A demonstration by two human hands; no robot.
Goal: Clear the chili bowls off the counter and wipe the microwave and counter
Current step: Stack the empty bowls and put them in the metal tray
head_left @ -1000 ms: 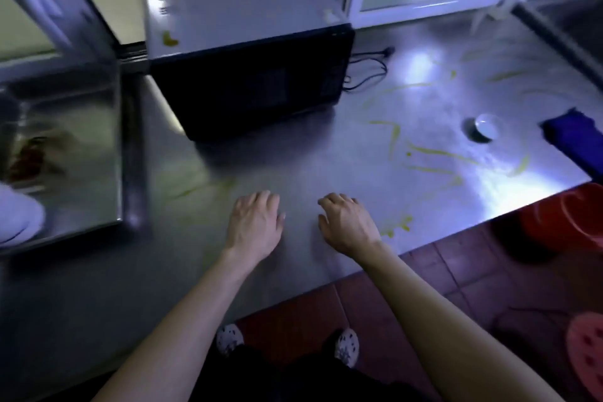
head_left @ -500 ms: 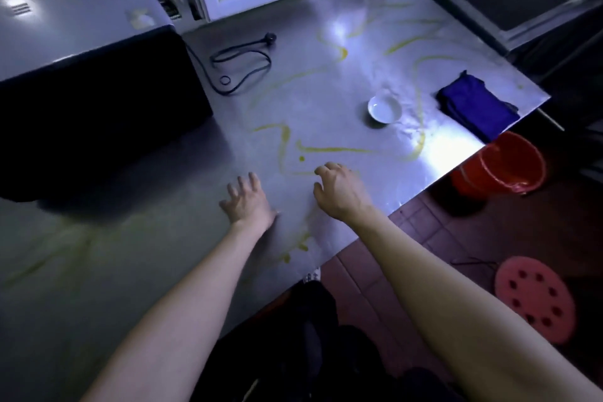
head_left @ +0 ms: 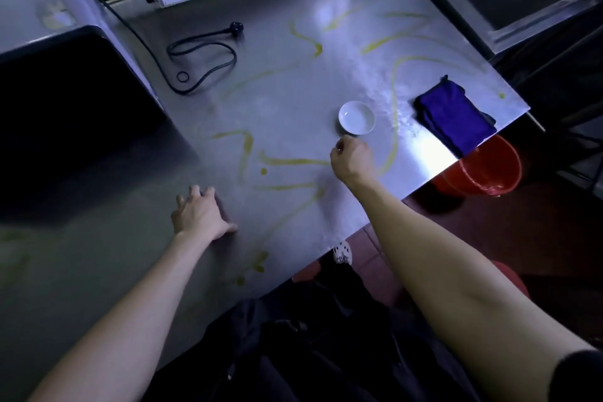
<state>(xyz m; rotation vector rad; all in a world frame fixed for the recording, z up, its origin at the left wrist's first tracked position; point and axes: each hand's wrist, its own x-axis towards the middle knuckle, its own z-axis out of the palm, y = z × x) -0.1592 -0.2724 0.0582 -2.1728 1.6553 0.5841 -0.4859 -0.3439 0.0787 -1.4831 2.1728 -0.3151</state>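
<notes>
- On the near part of the steel counter (head_left: pixel 293 91), the left hand (head_left: pixel 200 214) lay palm down with its fingers loose and spread, gripping nothing. It probably served as a brace while the person leaned to the right.
- Further right, the right hand (head_left: pixel 352 160) was stretched toward the small white bowl (head_left: pixel 356 117) with its fingers folded under.
  - No object showed in that hand.
  - The knuckles sat just beside the bowl's near rim. Whether a fingertip touched the rim could not be told.
- The bowl stood upright near the counter's right end, between the right hand and the far edge, and it looked empty. It seemed the next thing to lift away, since wiping around it would be awkward.
- Right of the bowl, a folded blue cloth (head_left: pixel 455 116) rested at the counter's right edge, close enough to reach once the bowl was gone.
- A red bucket (head_left: pixel 483 170) stood on the floor below that edge, likely for rinsing the cloth or catching scraps.
- Yellow-green streaks (head_left: pixel 293 161) looped across the steel from near to far, so no wiping looked done.
- The microwave (head_left: pixel 65 108) filled the left side, with a smear on its pale top.
- The microwave's power cord (head_left: pixel 202 59) lay coiled and unplugged on the far counter, which made the microwave safer to wipe.
</notes>
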